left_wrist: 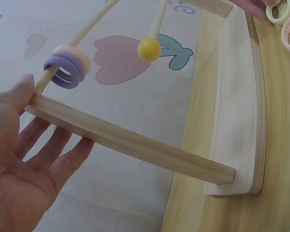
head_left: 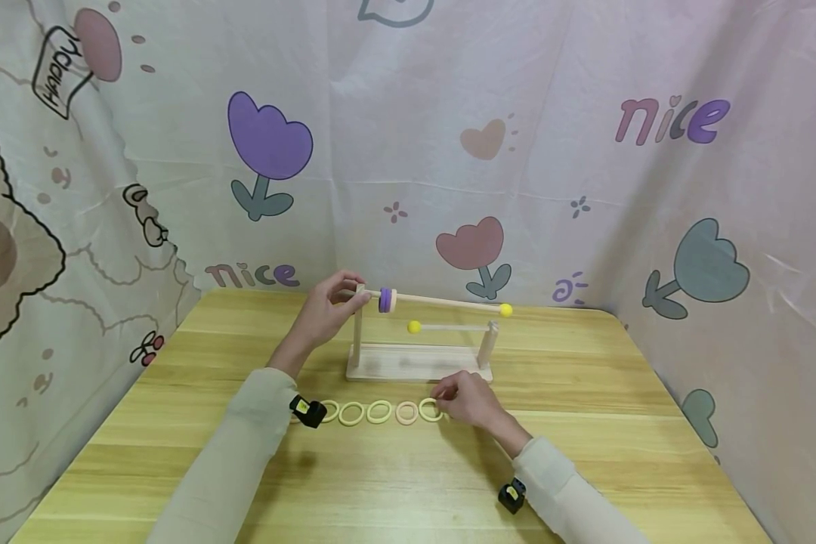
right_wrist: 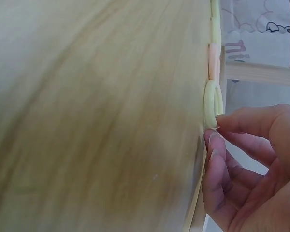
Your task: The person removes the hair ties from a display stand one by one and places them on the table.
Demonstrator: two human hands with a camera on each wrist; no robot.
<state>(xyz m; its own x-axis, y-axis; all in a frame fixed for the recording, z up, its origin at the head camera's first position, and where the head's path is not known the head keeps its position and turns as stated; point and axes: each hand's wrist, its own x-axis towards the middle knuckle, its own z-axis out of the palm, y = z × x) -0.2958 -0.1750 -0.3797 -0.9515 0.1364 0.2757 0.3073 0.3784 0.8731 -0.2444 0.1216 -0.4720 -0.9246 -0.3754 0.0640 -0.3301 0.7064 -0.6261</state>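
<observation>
A wooden stand (head_left: 415, 364) has two posts with rods, each ending in a yellow ball. At the top of its left post (left_wrist: 135, 136), my left hand (head_left: 321, 313) grips the wood with the thumb beside the rod and fingers around the far side. Purple rings (head_left: 384, 300) and a peach ring (head_left: 394, 301) hang on the upper rod (head_left: 449, 303) close to that hand. In front of the base, my right hand (head_left: 472, 400) pinches the edge of a pale yellow ring (right_wrist: 209, 101), the rightmost in a row on the table.
Left of the pinched ring lie a pink ring (head_left: 397, 413) and several pale yellow rings, partly hidden by the left wrist camera (head_left: 308, 412). The lower rod (head_left: 452, 328) points left from the right post (head_left: 487, 347). A printed cloth (head_left: 394, 151) hangs behind the wooden table (head_left: 381, 483).
</observation>
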